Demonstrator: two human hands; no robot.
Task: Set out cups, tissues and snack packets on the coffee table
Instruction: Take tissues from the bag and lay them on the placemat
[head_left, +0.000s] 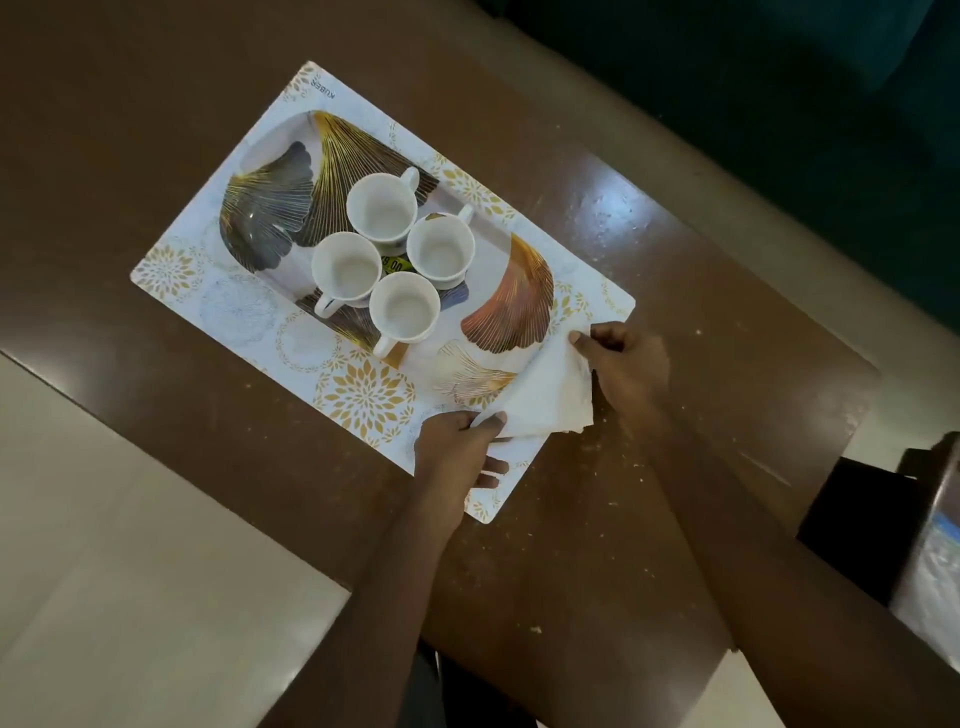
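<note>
Several empty white cups (382, 207) stand clustered in the middle of an oval tray (270, 208) printed with leaf shapes. The tray rests on a white and gold placemat (171, 273) on the brown coffee table (675, 270). A folded white tissue (545, 395) lies over the tray's near right edge. My left hand (457, 441) pinches the tissue's lower corner, and my right hand (623, 369) pinches its upper right corner. No snack packets are visible.
A dark sofa or seat (779, 78) runs along the far right of the table. A dark box-like object (878, 525) and something with a shiny cover (935, 566) sit at the right edge. Pale floor (130, 571) shows at the lower left.
</note>
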